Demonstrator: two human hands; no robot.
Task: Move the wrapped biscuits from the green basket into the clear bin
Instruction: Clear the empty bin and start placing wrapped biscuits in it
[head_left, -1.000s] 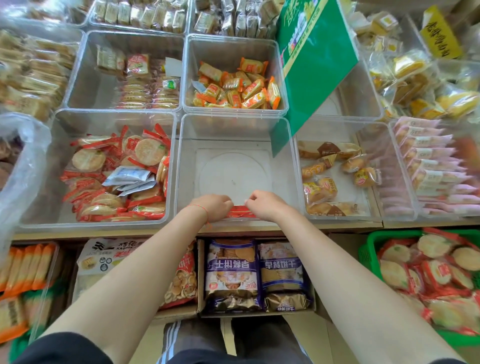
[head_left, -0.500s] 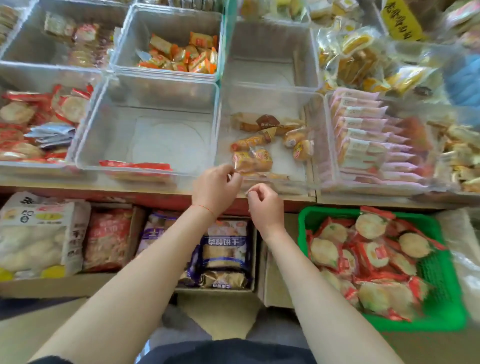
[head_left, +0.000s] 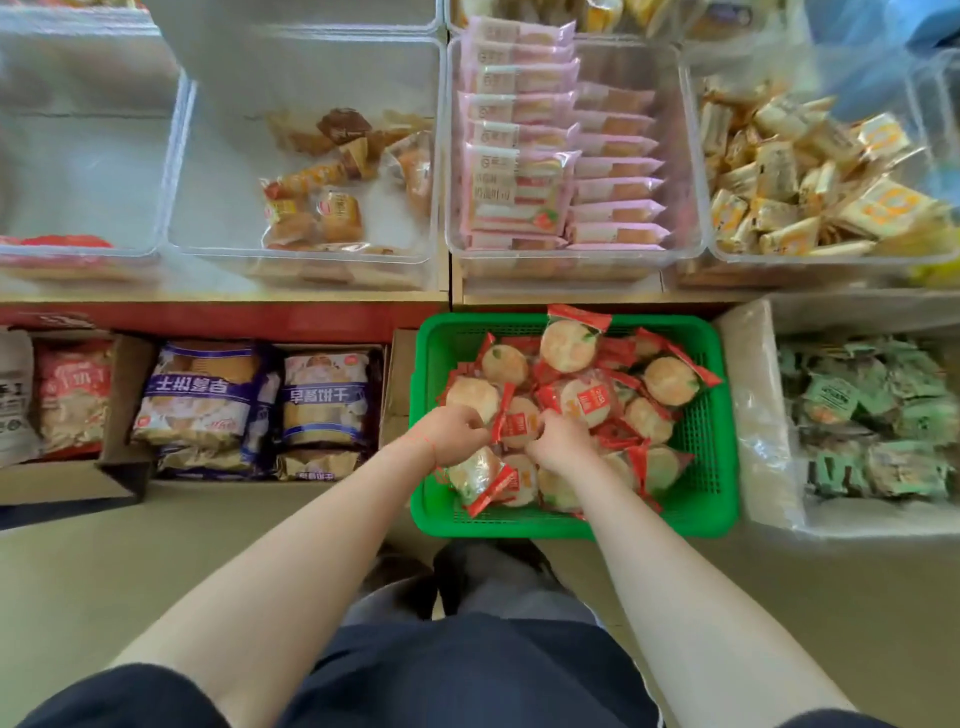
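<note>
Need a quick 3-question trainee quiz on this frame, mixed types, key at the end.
1. True or false: both hands are inside the green basket.
2. Multiple choice: the clear bin directly above the basket in the picture holds A) pink-wrapped packs, B) red-wrapped biscuits, C) nothing.
3. Fill in: the wrapped biscuits in the basket have ____ wrapper ends.

Key
1. True. The left hand and right hand are both down among the biscuits, fingers curled on packets.
2. A. The pink-wrapped packs fill that bin.
3. Red.
</note>
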